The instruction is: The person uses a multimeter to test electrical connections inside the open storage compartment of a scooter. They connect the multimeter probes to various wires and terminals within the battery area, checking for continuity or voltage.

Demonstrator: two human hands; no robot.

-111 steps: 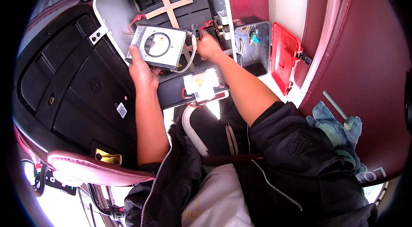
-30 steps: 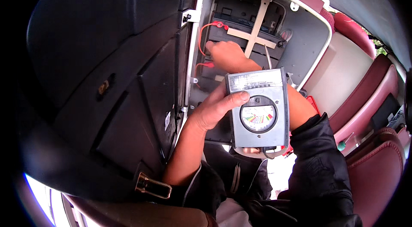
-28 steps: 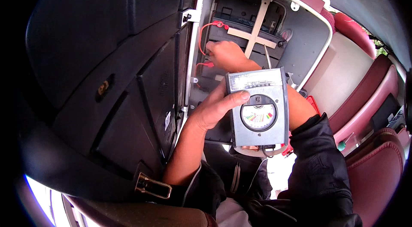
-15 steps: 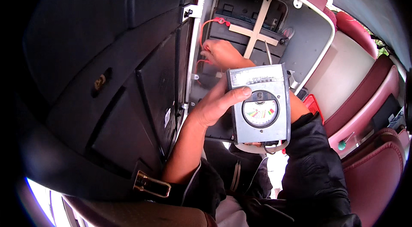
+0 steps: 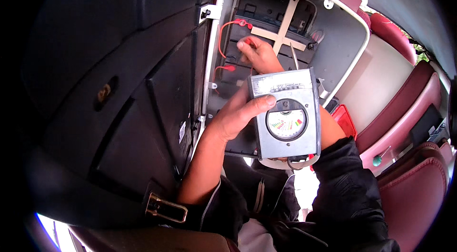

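Observation:
A grey metal meter (image 5: 284, 147) with a round dial is gripped by my left hand (image 5: 235, 121), whose thumb lies across its front. Behind it my right hand (image 5: 259, 53) has its fingers closed on a small red piece, in an open grey compartment (image 5: 340, 38). A beige cross-shaped bar (image 5: 283, 27) lies over black blocks inside. A red wire with a red terminal cover (image 5: 242, 22) runs at the upper left, and another red cover (image 5: 228, 68) is below it. A thin metal rod (image 5: 294, 52) rises from behind the meter.
A large black panel (image 5: 85, 109) fills the left side, hinged to the compartment, with a metal latch (image 5: 166, 211) low on it. Maroon seat parts (image 5: 409, 185) and a beige cushion (image 5: 371, 80) are at the right, with a red plastic lid (image 5: 342, 118) beside the compartment.
The view has swung since the earliest frame. Over the last second my right hand has moved right and up from the compartment's left side, and the red piece now shows between its fingers.

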